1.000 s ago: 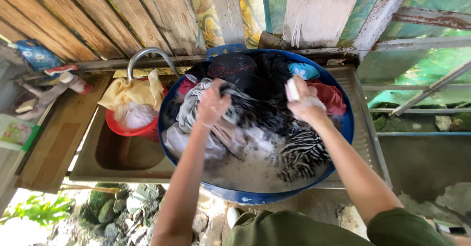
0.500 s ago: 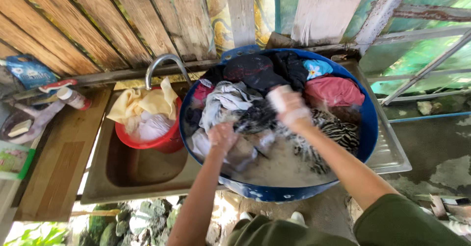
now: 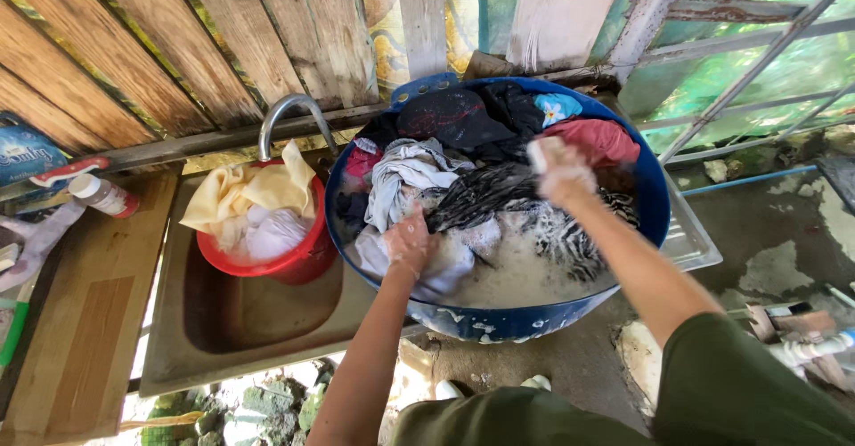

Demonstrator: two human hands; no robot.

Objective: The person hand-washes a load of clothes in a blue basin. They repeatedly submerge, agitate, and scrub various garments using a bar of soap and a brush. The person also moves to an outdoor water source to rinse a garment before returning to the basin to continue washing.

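Observation:
A large blue basin [image 3: 655, 204] full of wet clothes and soapy water rests over the right part of a metal sink. My left hand [image 3: 411, 243] grips a black-and-white striped garment [image 3: 499, 198] near the basin's front left, pulled taut across the pile. My right hand [image 3: 559, 172], covered in suds, holds a white bar of soap [image 3: 537, 154] pressed on the same garment. Grey-white [image 3: 401, 174], black [image 3: 454, 118], red [image 3: 601, 139] and light blue [image 3: 557, 108] clothes lie heaped at the basin's back.
A red bucket [image 3: 298, 255] with yellow and white cloths sits in the sink bowl [image 3: 249, 317] under a curved tap [image 3: 289, 112]. A bottle [image 3: 102, 195] and a packet [image 3: 22, 152] lie on the wooden shelf at left. Plank wall behind; wet concrete floor at right.
My left hand slid toward the front of the basin, drawing the striped garment tight. My right hand with the soap stayed on it. The camera moved closer.

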